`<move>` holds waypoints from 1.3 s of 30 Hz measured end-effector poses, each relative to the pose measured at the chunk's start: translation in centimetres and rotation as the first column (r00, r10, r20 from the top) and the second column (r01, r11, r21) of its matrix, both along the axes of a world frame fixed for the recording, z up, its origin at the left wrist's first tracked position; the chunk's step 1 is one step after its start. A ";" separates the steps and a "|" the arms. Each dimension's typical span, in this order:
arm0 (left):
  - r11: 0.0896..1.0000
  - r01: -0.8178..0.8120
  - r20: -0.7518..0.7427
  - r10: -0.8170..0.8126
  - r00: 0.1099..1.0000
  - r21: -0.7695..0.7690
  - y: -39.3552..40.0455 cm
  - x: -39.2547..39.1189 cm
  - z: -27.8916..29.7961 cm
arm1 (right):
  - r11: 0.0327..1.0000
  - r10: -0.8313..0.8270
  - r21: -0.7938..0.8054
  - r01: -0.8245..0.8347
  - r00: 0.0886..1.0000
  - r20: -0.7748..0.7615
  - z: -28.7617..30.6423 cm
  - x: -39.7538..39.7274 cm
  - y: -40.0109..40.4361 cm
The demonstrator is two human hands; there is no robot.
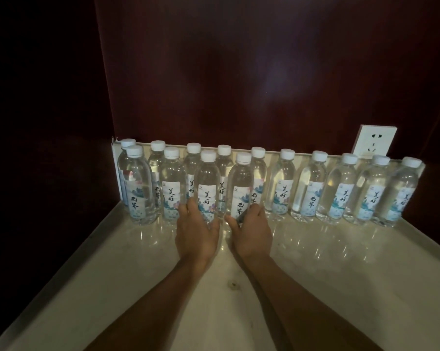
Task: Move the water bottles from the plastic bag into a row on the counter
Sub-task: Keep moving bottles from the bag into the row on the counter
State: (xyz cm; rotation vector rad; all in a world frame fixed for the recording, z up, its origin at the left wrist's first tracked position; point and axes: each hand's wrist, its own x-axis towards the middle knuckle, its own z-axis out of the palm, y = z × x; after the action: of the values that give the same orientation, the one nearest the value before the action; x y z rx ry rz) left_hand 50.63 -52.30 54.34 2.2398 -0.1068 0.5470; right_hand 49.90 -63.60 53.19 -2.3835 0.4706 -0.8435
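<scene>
- Head view: left hand wraps the lower body of one water bottle, fingers curled round its left side at label height.
- Right hand grips the neighbouring bottle low down, fingers curled round its right side, thumb toward the gap between the two.
- Both bottles stand upright on the surface, mid-frame, at the right end of a short front rank ahead of the back row lined along the wall.
- Plastic bag not in view.
- Handling guess: full and capped, so moderately heavy; thin clear walls likely give under a squeeze and feel slick.
- Best hold looks like mid-to-low body over the label.
- Close neighbours are a tip risk.
- Wall socket at upper right.
</scene>
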 end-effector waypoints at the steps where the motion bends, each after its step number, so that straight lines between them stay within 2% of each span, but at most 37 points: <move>1: 1.000 0.000 0.000 0.000 1.000 0.002 0.0 0.0 0.1 | 1.000 0.003 -0.004 -0.003 1.000 0.000 0.1 0.0 0.0; 12: 0.998 -0.024 -0.029 0.026 0.999 0.051 -0.2 -0.1 0.4 | 0.999 0.029 -0.014 -0.029 1.000 -0.006 0.0 -0.3 -0.3; 18: 0.999 -0.023 -0.022 0.022 1.000 -0.037 -0.1 -0.1 0.3 | 1.000 0.027 -0.002 -0.027 1.000 0.008 0.3 -0.6 -0.1; 39: 0.997 -0.015 -0.008 0.014 1.000 -0.080 0.0 0.1 0.0 | 0.999 0.014 0.032 -0.013 1.000 -0.025 0.6 -0.7 -0.1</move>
State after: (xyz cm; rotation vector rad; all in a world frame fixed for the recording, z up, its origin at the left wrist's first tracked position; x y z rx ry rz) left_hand 50.75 -52.28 54.34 2.1659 -0.0637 0.5420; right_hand 49.21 -63.69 53.82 -2.3679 0.4741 -0.7951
